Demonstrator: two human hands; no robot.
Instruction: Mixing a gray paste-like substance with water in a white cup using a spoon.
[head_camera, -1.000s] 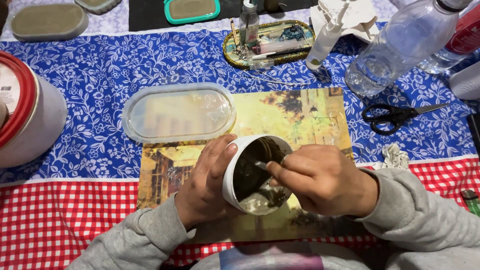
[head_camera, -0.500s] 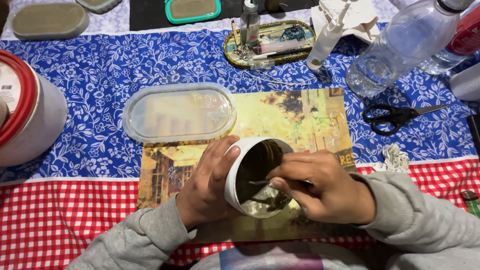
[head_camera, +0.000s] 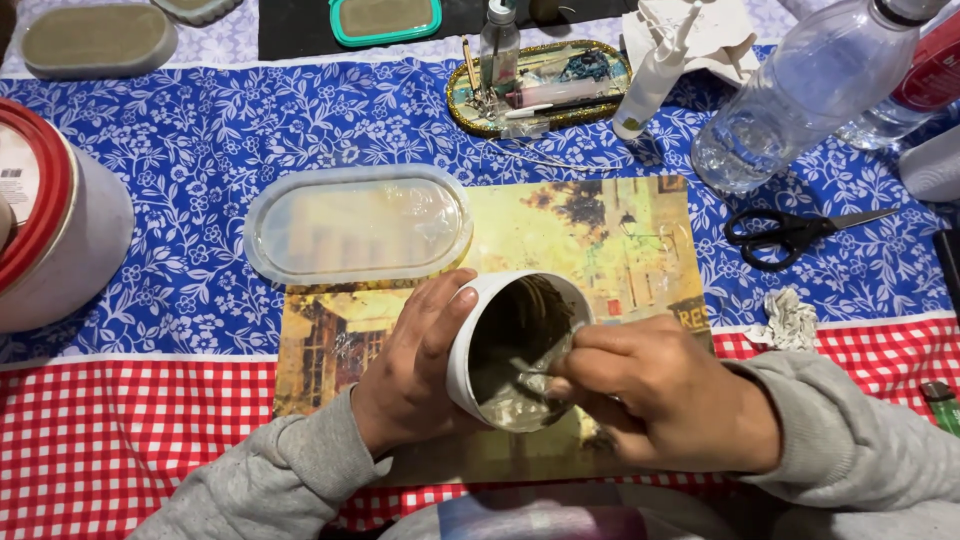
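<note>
Cup, white and tilted toward the lens, sits low in the centre of the frame with its dark, wet inside showing. The left hand wraps its outer wall, fingers curled over the rim on the left side, so that grip is clenched around the cup. The right hand comes in from the lower right with its fingertips pinched on a thin stirring tool that dips into the greyish mix at the cup's bottom; the tool is mostly hidden by the fingers. Both sleeves are grey.

Under the hands lies a yellowish picture mat, and on its upper left corner rests a clear oval mould. The mat lies on a desk covered by blue floral cloth, with red checked cloth along the lower edge of the frame. At the left edge stands a white tub with a red lid. Black scissors lie at the right, a crumpled scrap of paper below them. A clear plastic bottle leans at upper right, and a small gold-rimmed oval tray of bits sits at top centre.
</note>
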